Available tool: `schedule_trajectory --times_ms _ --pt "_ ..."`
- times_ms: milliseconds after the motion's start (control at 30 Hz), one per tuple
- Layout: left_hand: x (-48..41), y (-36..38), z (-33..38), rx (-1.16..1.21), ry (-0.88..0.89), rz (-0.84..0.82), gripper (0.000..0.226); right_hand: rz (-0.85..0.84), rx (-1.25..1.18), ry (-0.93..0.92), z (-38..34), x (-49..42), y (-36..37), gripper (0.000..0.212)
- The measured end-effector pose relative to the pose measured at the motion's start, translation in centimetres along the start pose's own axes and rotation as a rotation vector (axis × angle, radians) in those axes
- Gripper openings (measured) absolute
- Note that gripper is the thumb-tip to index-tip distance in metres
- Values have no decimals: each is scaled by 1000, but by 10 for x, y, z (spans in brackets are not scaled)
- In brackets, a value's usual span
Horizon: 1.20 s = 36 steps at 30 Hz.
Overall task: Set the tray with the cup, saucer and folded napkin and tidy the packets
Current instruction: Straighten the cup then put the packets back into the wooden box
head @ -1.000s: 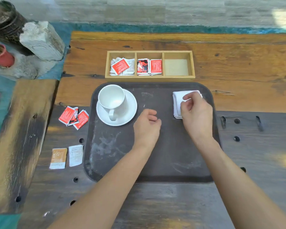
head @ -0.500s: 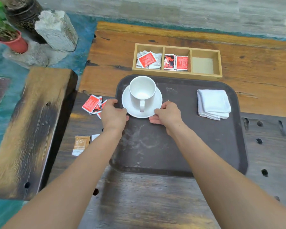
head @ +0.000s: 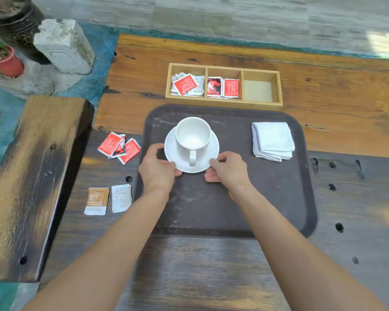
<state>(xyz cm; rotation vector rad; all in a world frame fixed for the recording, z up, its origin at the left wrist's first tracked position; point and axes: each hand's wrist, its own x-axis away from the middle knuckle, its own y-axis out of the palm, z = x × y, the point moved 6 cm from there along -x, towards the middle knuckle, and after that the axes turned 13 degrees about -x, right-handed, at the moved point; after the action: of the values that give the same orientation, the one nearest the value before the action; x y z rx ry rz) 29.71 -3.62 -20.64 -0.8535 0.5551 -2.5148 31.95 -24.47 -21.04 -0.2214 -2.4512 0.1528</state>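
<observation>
A white cup [head: 193, 135] stands upright on a white saucer [head: 213, 147] in the far left part of the dark tray [head: 234, 209], handle toward me. My left hand [head: 158, 168] grips the saucer's left near rim, and my right hand [head: 228, 170] grips its right near rim. A folded white napkin [head: 272, 140] lies at the tray's far right. Left of the tray lie red packets [head: 119, 147] in a loose pile, with an orange packet [head: 96, 200] and a white packet [head: 121, 197] nearer me.
A wooden three-compartment box [head: 224, 103] sits behind the tray: packets fill the left and middle sections, the right one holds none. A thick wooden slab [head: 32, 176] lies at left. A stone block [head: 64, 46] and a red plant pot [head: 6, 63] stand beyond the table.
My right hand left the napkin and both hands moved to the saucer's rim. Over the last half second the hands and saucer barely shifted.
</observation>
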Motion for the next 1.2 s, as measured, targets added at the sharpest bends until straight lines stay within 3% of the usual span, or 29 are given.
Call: schedule_trajectory --times_ms 67,167,267,333,533,833,933,1067,1133,1200 --pt "-3 0 0 15 -24 3 57 92 266 -204 -12 2 -29 23" --pt "-8 2 3 30 -29 1 56 366 795 -636 -40 7 -87 39" --pt "-9 3 8 13 -16 1 53 198 1032 -495 -30 -18 -120 67" --pt "-8 4 8 20 -19 -1 52 100 1093 -500 -17 -26 -127 65" --pt "-3 3 6 32 -50 14 53 158 1029 -658 -5 -11 -129 42" --pt "7 0 3 68 -97 19 56 202 1052 -587 2 22 -127 48" --pt "8 0 4 73 -88 2 56 247 812 -703 -29 48 -96 46" --pt "9 -1 3 115 -53 -3 51 19 477 -706 -58 74 0 77" --pt "9 -3 2 103 -46 26 47 -23 521 -636 -63 72 39 100" --pt "7 -3 0 107 -45 16 48 13 631 -596 -67 63 53 104"
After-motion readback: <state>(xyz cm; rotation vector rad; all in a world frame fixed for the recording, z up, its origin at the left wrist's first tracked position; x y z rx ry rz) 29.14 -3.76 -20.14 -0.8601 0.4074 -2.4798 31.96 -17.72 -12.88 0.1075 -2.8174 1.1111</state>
